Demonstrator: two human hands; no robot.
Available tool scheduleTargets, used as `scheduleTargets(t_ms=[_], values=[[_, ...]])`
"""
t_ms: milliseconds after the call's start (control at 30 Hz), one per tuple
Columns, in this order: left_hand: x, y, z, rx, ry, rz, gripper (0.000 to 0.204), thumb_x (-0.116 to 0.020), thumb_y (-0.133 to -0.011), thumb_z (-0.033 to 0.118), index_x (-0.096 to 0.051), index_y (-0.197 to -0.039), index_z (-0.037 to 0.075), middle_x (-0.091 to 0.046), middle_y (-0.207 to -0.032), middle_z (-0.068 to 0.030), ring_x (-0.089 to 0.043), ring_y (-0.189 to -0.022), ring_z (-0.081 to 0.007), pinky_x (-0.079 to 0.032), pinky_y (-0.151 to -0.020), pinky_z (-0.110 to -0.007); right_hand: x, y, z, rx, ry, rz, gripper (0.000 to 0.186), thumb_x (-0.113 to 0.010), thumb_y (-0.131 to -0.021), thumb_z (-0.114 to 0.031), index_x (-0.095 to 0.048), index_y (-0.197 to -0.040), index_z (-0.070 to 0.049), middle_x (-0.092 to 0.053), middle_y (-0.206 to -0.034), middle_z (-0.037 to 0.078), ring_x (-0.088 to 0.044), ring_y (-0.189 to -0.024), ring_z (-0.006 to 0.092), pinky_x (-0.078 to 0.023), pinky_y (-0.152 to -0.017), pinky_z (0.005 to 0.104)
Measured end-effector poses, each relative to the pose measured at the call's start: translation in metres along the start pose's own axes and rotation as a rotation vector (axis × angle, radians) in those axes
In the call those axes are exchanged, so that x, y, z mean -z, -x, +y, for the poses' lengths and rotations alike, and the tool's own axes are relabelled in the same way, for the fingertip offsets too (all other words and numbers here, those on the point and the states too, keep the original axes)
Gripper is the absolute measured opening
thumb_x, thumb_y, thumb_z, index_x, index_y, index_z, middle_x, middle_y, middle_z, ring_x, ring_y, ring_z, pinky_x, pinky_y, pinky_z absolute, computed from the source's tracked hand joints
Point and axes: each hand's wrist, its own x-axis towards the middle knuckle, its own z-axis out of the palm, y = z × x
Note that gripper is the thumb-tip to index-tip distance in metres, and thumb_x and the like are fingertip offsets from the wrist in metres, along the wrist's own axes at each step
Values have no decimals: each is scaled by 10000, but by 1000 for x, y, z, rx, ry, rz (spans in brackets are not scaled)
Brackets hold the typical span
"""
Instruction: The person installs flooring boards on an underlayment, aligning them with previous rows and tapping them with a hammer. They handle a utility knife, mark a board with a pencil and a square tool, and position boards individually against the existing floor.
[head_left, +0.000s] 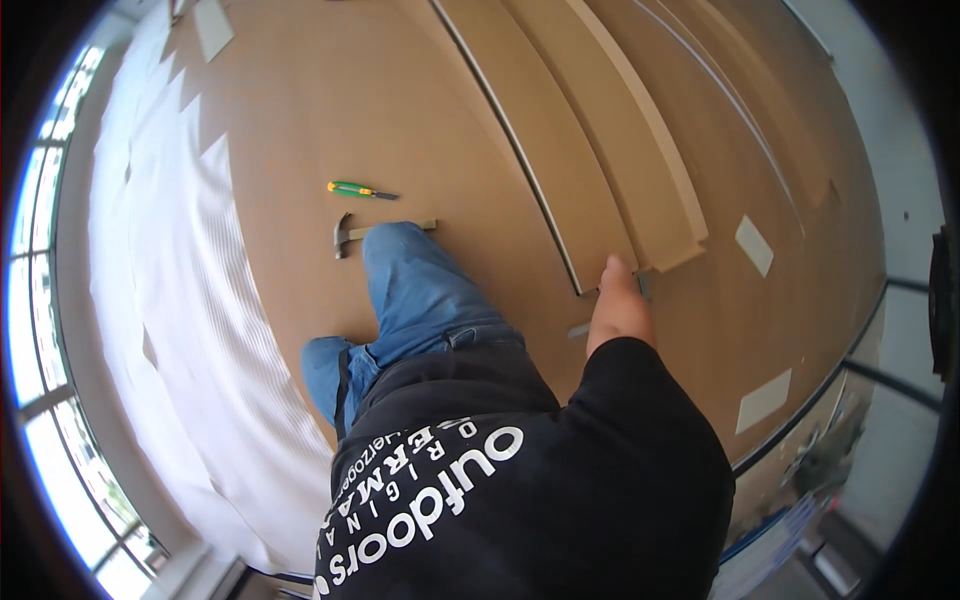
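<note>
My right arm reaches forward and right, and its bare end, with my right hand (617, 285) foreshortened, is at the near end of a long plank (545, 165) with a dark edge. The fingers do not show, so whether they grip the plank is hidden. A small grey piece (644, 286) sticks out beside the arm. Right of the plank runs a long open cardboard box (665, 215). My left hand is out of sight. My knee, in blue jeans, rests on the brown floor (300, 120) and covers part of a claw hammer's (342, 237) wooden handle.
Beyond the hammer lies a green and yellow utility knife (362, 190). White ribbed underlay sheets (215, 300) spread along the left, below the windows. Pale rectangular pieces (754, 246) lie about on the right. A grey strip (579, 330) is on the floor near my right arm.
</note>
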Motion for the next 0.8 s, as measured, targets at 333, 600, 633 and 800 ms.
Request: scheduleTargets(t_ms=[333,600,633,800], values=[[-8,-24,73,-201,105,-21,452,-642,-1031,285,-599,-1366,-16,-728,-1021,-97,-695,-902,-166,-543,-775,-298,88,-64,-35,153,465,-8,869,-712,-835,-644,-595,-1381,21,-565,-1456,252,-521,-1381,379,-423,-1145,490],[29,-4,112,-216,-20,276,470,-616,-976,184,-588,-1377,-61,-717,-952,-103,-665,-872,-175,-542,-807,-325,25,52,-71,49,737,-86,844,-497,-974,-676,-510,-1475,3,-480,-1541,214,-415,-1440,418,-313,-1194,531],[14,-2,104,-192,-5,251,475,-618,-971,184,-587,-1380,-56,-719,-954,-104,-668,-869,-174,-542,-805,-324,31,61,-79,25,734,-120,867,-509,-977,-658,-472,-1481,47,-422,-1577,231,-351,-1467,459,-274,-1217,541],[-15,-3,77,-101,34,204,481,-634,-951,198,-602,-1366,-43,-740,-1029,-134,-682,-866,-189,-551,-790,-341,51,76,-94,-5,503,-109,940,-640,-902,-658,-471,-1438,95,-444,-1520,306,-452,-1395,450,-386,-1160,516]])
